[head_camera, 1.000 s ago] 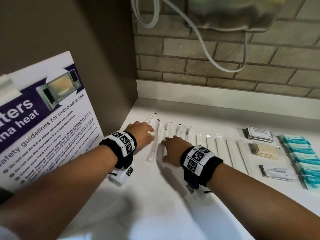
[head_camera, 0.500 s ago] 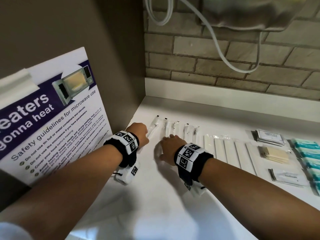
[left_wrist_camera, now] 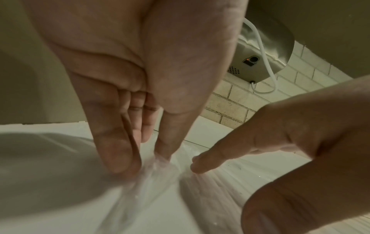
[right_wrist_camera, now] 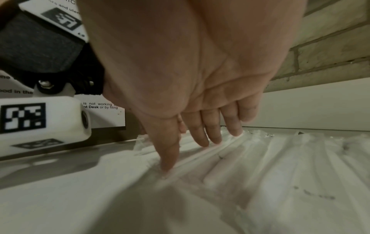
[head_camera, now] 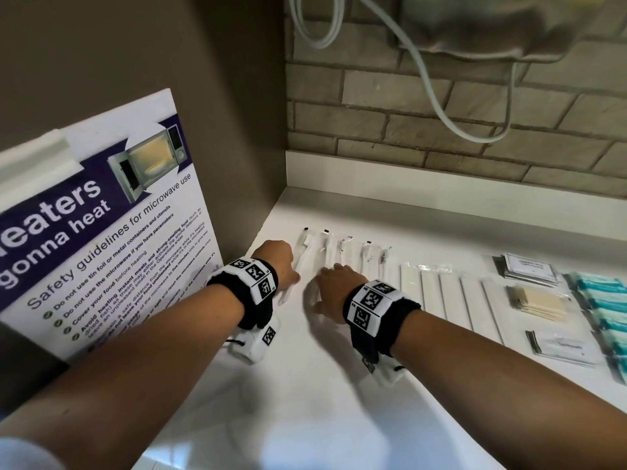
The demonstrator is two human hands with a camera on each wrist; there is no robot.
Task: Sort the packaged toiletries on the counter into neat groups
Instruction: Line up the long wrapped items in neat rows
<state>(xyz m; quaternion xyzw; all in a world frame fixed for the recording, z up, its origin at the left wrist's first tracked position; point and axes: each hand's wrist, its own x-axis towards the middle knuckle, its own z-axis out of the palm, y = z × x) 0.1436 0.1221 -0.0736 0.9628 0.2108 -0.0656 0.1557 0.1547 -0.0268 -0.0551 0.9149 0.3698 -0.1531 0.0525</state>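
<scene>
Several toothbrushes (head_camera: 342, 249) in clear wrappers lie in a row near the back left corner of the white counter (head_camera: 305, 401). My left hand (head_camera: 278, 262) is on the leftmost wrapped toothbrush (head_camera: 303, 247). In the left wrist view that hand (left_wrist_camera: 148, 159) pinches the crinkled wrapper (left_wrist_camera: 158, 172) between its thumb and fingers. My right hand (head_camera: 334, 288) lies beside it, palm down. Its straight fingers (right_wrist_camera: 200, 139) press on the neighbouring wrappers (right_wrist_camera: 250, 158) and hold nothing.
Right of the toothbrushes lie long white packets (head_camera: 451, 300), then stacks of white sachets (head_camera: 529, 269), tan packets (head_camera: 539, 300) and teal packets (head_camera: 604, 300). A microwave safety poster (head_camera: 101, 232) leans on the left wall. A metal wall unit (head_camera: 492, 25) with a white cable hangs above.
The leftmost wrapped toothbrush lay slanted across the counter; now it lies nearly parallel to the others. My left hand has drawn back toward the left, and the right hand has stayed on the row.
</scene>
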